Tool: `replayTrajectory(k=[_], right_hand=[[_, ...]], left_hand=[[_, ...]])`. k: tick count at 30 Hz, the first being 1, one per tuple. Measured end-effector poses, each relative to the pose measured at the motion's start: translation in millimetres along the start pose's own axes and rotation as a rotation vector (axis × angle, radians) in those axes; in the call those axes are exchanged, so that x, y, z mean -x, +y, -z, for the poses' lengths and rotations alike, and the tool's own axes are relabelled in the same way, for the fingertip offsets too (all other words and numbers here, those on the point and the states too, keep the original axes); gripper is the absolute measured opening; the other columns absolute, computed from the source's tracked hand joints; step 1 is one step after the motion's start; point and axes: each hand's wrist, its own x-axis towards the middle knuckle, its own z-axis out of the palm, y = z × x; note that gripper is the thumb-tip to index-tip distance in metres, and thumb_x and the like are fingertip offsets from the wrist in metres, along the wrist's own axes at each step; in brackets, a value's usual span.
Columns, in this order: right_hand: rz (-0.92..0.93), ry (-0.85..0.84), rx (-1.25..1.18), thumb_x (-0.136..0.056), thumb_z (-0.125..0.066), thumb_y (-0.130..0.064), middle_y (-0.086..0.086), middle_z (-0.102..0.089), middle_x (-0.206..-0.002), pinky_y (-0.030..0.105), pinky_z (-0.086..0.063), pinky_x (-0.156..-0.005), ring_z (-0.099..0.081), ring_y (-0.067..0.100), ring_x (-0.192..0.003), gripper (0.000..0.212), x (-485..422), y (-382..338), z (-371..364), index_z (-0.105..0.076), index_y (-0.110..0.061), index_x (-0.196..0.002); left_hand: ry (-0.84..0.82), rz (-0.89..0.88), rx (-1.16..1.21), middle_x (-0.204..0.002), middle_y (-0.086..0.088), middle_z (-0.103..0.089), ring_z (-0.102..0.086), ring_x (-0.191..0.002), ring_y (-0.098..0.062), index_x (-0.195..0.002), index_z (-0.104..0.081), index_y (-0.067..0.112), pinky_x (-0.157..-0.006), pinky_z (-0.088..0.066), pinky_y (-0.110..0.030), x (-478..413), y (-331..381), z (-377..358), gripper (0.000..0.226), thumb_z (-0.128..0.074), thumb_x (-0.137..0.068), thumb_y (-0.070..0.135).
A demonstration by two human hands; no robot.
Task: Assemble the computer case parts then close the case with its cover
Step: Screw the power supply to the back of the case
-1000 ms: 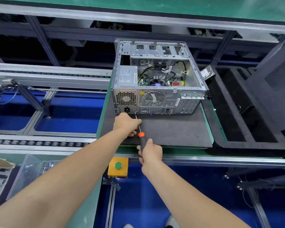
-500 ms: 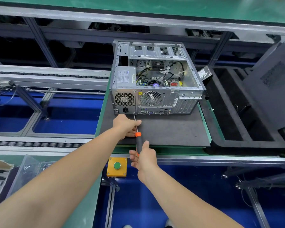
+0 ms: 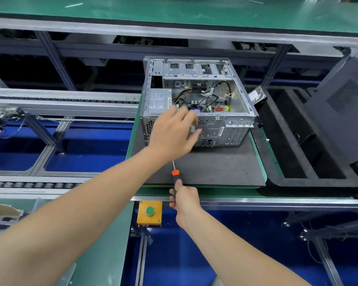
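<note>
The computer case (image 3: 234,129) sits on a grey mat (image 3: 215,168) on the green tabletop (image 3: 215,192), with its open side facing up, so I can see wires and a green board inside it. The left hand (image 3: 173,135) hovers right in front of the back of the case. Its fingers (image 3: 191,117) are spread and hold nothing that I can see, though the hand looks blurry. The right hand (image 3: 185,200) is nearer to the person than the case, at the edge of the mat. Its fingers are curled tight round the black handle of a screwdriver (image 3: 175,174), and the thin tip points toward the case. A big dark panel (image 3: 343,112) leans far to the right of the case, and I think it is the cover. A yellow box with a green button (image 3: 149,211) hangs below the tabletop, on the near side of the case. The case looks like hard metal, so I think it is stiff and heavy, with thin edges that may be sharp. It seems best to hold it by the outer frame, not by the wires or the board, which could break.
</note>
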Motion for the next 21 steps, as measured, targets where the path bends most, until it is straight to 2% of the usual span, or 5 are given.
replayTrajectory(k=[1, 3, 6, 10, 21], right_hand=[[-0.008, -0.003, -0.010, -0.107, -0.056, -0.032, 0.008, -0.065, -0.096, 0.028, -0.051, -0.060, -0.055, 0.017, -0.072, 0.030, 0.3, -2.0, 0.1, -0.057, -0.006, -0.122], [-0.051, -0.016, -0.033, -0.107, -0.057, -0.031, 0.011, -0.060, -0.099, 0.028, -0.055, -0.065, -0.057, 0.018, -0.073, 0.028, 0.5, -6.2, 0.0, -0.055, -0.007, -0.123], [-0.092, -0.065, -0.076, -0.104, -0.062, -0.030, 0.012, -0.060, -0.107, 0.025, -0.054, -0.059, -0.056, 0.018, -0.075, 0.032, 3.3, -9.1, -1.6, -0.054, -0.008, -0.126], [-0.066, -0.133, -0.093, -0.102, -0.066, -0.027, 0.010, -0.059, -0.100, 0.024, -0.051, -0.056, -0.055, 0.015, -0.071, 0.037, 2.9, -5.1, -3.3, -0.053, -0.006, -0.130], [-0.057, -0.206, -0.137, -0.099, -0.070, -0.013, 0.009, -0.057, -0.093, 0.025, -0.049, -0.064, -0.050, 0.014, -0.069, 0.036, 17.7, 34.8, 22.0, -0.047, -0.011, -0.126]], left_hand=[[-0.004, -0.083, -0.055, -0.100, 0.000, -0.057, -0.053, -0.093, -0.025, -0.106, -0.057, 0.020, -0.082, -0.043, -0.038, -18.8, -4.7, 0.6, 0.045, -0.062, -0.084, 0.058], [-0.330, -0.057, -0.126, -0.109, -0.004, -0.059, -0.056, -0.106, -0.028, -0.120, -0.055, 0.017, -0.100, -0.042, -0.043, -52.9, -17.9, -1.3, 0.078, -0.060, -0.074, 0.079], [-0.847, 0.018, -0.167, -0.088, -0.001, -0.054, -0.056, -0.090, -0.029, -0.108, -0.052, 0.015, -0.080, -0.047, -0.042, -71.7, -27.8, -12.2, 0.080, -0.057, -0.075, 0.087], [-0.793, 0.047, -0.095, -0.073, -0.003, -0.049, -0.056, -0.075, -0.030, -0.087, -0.046, 0.011, -0.059, -0.040, -0.036, -71.4, -32.4, -29.0, 0.063, -0.052, -0.089, 0.074], [-0.707, -0.018, -0.162, -0.057, 0.000, -0.037, -0.036, -0.048, -0.020, -0.069, -0.033, 0.016, -0.046, -0.027, -0.029, -45.8, -9.4, -18.7, 0.065, -0.051, -0.089, 0.075]])
